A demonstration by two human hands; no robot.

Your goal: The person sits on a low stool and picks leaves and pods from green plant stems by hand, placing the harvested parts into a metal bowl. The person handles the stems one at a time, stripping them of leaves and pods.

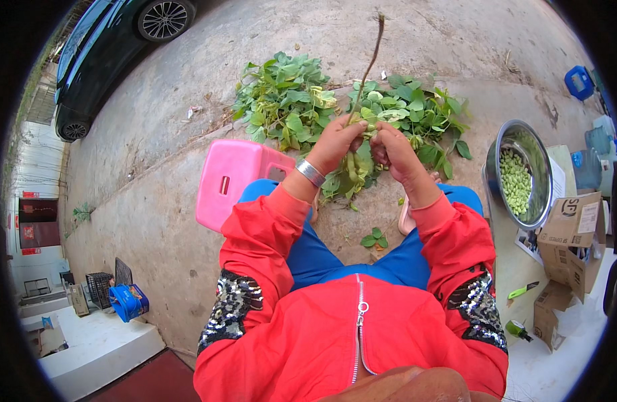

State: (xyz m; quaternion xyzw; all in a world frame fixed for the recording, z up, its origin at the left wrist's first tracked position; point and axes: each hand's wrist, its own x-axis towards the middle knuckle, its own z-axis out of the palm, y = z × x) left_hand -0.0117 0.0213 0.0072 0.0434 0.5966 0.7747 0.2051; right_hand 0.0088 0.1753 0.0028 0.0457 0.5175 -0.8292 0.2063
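My left hand (pixel 338 143), with a silver bangle at the wrist, grips an uprooted bean plant by its brown stem (pixel 368 70). The root end points up and away from me. Against the same plant, the curled fingers of my right hand (pixel 396 151) pinch at its green part; what lies inside them is hidden. Plump green pods (pixel 352 166) and leaves hang below and between both hands. Beyond them, two heaps of leafy bean plants lie on the concrete, a left heap (pixel 283 95) and a right heap (pixel 419 108).
A pink plastic stool (pixel 233 181) stands by my left knee. At right, a steel bowl (pixel 500 201) of light green beans or pods sits on a table (pixel 509 261), with a green-handled knife (pixel 523 290) and cardboard boxes (pixel 564 241). A dark car (pixel 107 60) is parked at upper left.
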